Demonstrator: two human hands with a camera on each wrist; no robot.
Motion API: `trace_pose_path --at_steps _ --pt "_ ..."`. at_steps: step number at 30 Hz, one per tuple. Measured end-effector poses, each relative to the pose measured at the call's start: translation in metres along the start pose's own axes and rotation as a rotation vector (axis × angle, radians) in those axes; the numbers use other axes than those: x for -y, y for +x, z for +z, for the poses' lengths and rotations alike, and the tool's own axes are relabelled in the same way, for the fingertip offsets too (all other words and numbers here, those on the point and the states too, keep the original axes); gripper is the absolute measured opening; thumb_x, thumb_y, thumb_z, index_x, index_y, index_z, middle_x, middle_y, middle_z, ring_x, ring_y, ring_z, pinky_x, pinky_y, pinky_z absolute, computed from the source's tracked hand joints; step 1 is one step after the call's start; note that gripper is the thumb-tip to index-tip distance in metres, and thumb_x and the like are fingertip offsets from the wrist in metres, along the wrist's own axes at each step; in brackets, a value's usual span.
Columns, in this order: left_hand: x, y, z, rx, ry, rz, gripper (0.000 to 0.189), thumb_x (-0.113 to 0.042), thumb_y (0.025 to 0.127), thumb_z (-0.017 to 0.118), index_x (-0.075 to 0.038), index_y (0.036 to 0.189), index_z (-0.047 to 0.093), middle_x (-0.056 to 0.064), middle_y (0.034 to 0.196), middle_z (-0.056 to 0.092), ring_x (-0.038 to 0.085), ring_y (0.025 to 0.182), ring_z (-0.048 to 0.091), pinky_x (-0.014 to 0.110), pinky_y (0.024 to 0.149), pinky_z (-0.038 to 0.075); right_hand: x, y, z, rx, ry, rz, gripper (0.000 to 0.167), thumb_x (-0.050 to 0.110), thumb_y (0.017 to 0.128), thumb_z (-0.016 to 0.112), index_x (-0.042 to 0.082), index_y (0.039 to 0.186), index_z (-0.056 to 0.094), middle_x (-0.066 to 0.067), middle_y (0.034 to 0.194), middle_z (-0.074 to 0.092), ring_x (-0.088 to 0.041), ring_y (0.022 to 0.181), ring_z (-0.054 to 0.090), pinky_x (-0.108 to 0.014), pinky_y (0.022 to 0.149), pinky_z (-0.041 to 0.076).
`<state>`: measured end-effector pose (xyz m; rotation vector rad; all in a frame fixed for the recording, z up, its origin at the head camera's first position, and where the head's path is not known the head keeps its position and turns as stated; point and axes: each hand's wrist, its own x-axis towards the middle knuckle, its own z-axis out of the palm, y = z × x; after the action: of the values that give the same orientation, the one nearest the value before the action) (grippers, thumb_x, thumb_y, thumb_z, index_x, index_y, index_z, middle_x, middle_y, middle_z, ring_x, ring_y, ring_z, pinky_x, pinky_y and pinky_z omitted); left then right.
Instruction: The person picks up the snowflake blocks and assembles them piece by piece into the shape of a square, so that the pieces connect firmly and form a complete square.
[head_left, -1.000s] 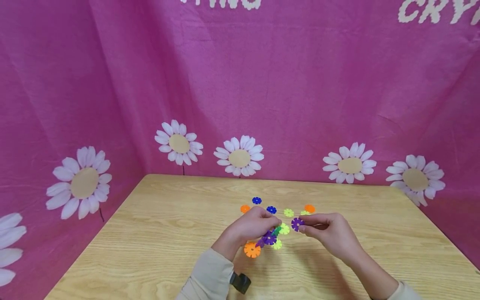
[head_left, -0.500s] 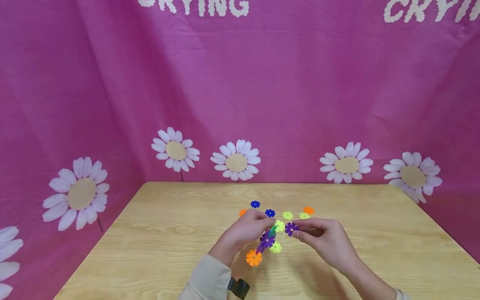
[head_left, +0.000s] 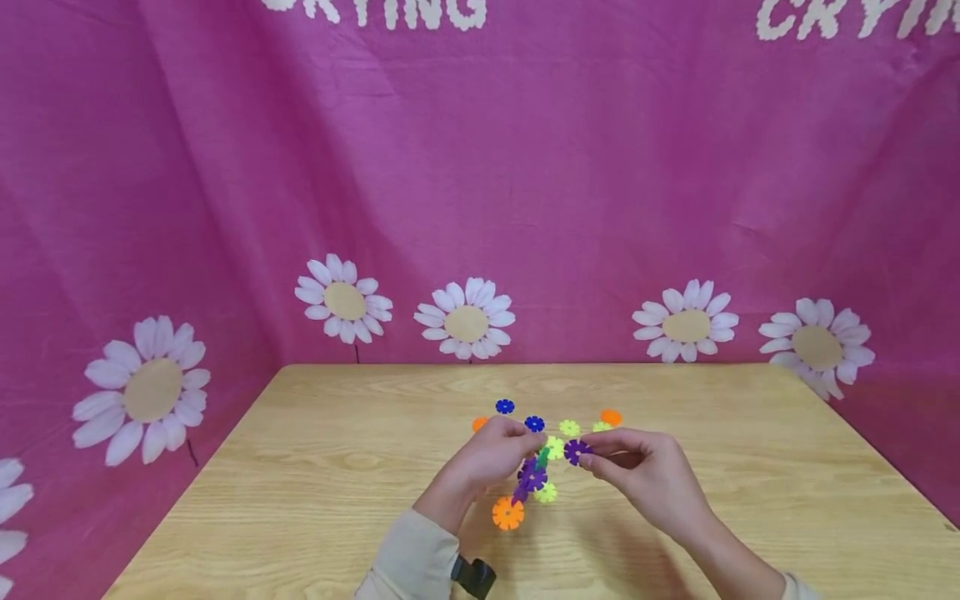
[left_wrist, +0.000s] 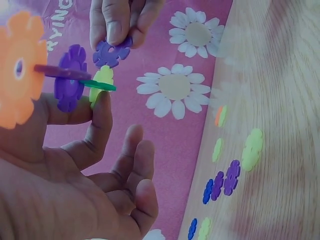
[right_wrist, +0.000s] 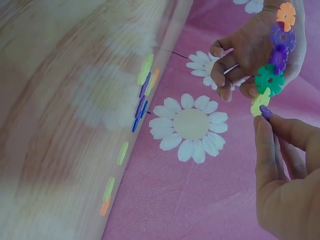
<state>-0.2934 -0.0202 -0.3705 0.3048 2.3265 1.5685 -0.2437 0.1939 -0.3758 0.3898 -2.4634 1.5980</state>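
Note:
My left hand [head_left: 487, 458] pinches a chain of notched plastic snowflake discs near its far end. The chain runs from an orange disc [left_wrist: 20, 70] through purple discs [left_wrist: 71, 78] and a green disc [right_wrist: 269, 79] to a yellow-green disc [right_wrist: 260, 102]. Between thumb and fingers, my right hand [head_left: 660, 477] grips a single purple disc [head_left: 577, 452]. Its edge is right at the yellow-green end disc in both wrist views; I cannot tell whether their slots are engaged. The left hand's other fingers [left_wrist: 131, 172] are loosely bent, away from the chain.
Loose discs lie on the wooden table [head_left: 315, 467] beyond the hands: blue discs [head_left: 505, 407], an orange disc [head_left: 611, 417], yellow-green discs [head_left: 569, 427] and purple discs [left_wrist: 232, 177]. Another yellow-green disc [head_left: 546, 492] lies below the chain. A pink flowered cloth [head_left: 570, 208] hangs behind the table.
My right hand has brought the purple disc leftward, closer to the chain's yellow-green end. The chain hangs a little steeper in my left hand. The head view has shifted slightly.

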Motion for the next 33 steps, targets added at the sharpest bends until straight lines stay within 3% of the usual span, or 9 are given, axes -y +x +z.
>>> trace_pose_path --at_steps 9,12,16,17,18,20,23,27,33 --pt "0.000 -0.003 0.000 -0.006 -0.023 0.009 0.032 -0.030 0.101 0.059 -0.004 0.085 0.070 0.005 0.096 0.060 0.024 0.100 0.053 0.051 0.093 0.042 0.000 -0.001 0.006 -0.035 -0.021 -0.068 0.015 0.012 0.085 0.080 0.010 0.100 0.078 -0.005 0.096 0.078 -0.005 0.080 0.074 -0.022 0.071 0.059" --pt "0.000 -0.004 0.001 0.003 -0.031 0.013 0.031 -0.029 0.101 0.058 -0.004 0.090 0.072 0.003 0.093 0.059 0.022 0.097 0.053 0.051 0.094 0.043 0.000 -0.002 0.008 -0.049 -0.027 -0.085 0.014 0.011 0.084 0.080 0.010 0.098 0.078 -0.005 0.094 0.078 -0.004 0.079 0.073 -0.022 0.070 0.059" --pt "0.001 -0.004 0.001 0.022 -0.052 0.017 0.033 -0.028 0.102 0.058 -0.002 0.084 0.070 0.001 0.077 0.048 0.018 0.078 0.045 0.038 0.075 0.040 -0.001 -0.004 0.010 -0.063 -0.033 -0.101 0.013 0.008 0.084 0.080 0.011 0.096 0.078 -0.004 0.092 0.078 -0.004 0.078 0.073 -0.023 0.069 0.059" --pt "0.001 -0.003 0.001 0.026 -0.059 0.021 0.034 -0.028 0.101 0.059 -0.002 0.082 0.068 0.001 0.079 0.053 0.019 0.080 0.050 0.037 0.075 0.039 -0.002 -0.004 0.010 -0.065 -0.034 -0.105 0.013 0.007 0.084 0.079 0.011 0.096 0.078 -0.004 0.092 0.078 -0.004 0.078 0.073 -0.023 0.069 0.059" --pt "0.001 -0.003 0.002 0.031 -0.064 0.024 0.034 -0.028 0.101 0.059 -0.001 0.081 0.068 0.002 0.084 0.060 0.020 0.084 0.055 0.038 0.076 0.042 -0.002 -0.004 0.011 -0.070 -0.037 -0.107 0.013 0.006 0.084 0.079 0.011 0.096 0.078 -0.003 0.091 0.078 -0.005 0.079 0.073 -0.023 0.069 0.059" --pt "0.001 -0.003 0.003 0.039 -0.078 0.030 0.034 -0.026 0.101 0.059 -0.001 0.081 0.068 0.008 0.108 0.070 0.028 0.108 0.063 0.044 0.087 0.048 -0.003 -0.005 0.011 -0.080 -0.043 -0.117 0.014 0.004 0.083 0.079 0.011 0.095 0.078 -0.003 0.090 0.078 -0.006 0.079 0.074 -0.023 0.069 0.059" --pt "0.000 -0.003 0.003 0.045 -0.089 0.033 0.033 -0.025 0.101 0.059 0.001 0.083 0.069 0.014 0.137 0.063 0.035 0.137 0.050 0.056 0.111 0.039 -0.006 -0.006 0.012 -0.097 -0.044 -0.152 0.015 0.001 0.082 0.079 0.010 0.093 0.078 -0.004 0.088 0.078 -0.006 0.079 0.074 -0.022 0.069 0.059" --pt "-0.001 -0.002 0.003 0.046 -0.094 0.032 0.031 -0.023 0.102 0.059 0.001 0.086 0.071 0.014 0.136 0.063 0.035 0.136 0.050 0.056 0.112 0.036 -0.007 -0.005 0.015 -0.118 -0.040 -0.194 0.014 -0.001 0.082 0.078 0.009 0.091 0.078 -0.005 0.087 0.078 -0.005 0.078 0.073 -0.023 0.067 0.059" --pt "-0.001 0.001 0.003 0.057 -0.117 0.046 0.030 -0.024 0.101 0.060 0.002 0.091 0.073 0.007 0.121 0.067 0.025 0.123 0.054 0.051 0.102 0.039 -0.004 -0.002 0.009 -0.099 -0.040 -0.196 0.013 0.000 0.083 0.078 0.008 0.092 0.078 -0.006 0.089 0.078 -0.004 0.078 0.073 -0.023 0.067 0.059"
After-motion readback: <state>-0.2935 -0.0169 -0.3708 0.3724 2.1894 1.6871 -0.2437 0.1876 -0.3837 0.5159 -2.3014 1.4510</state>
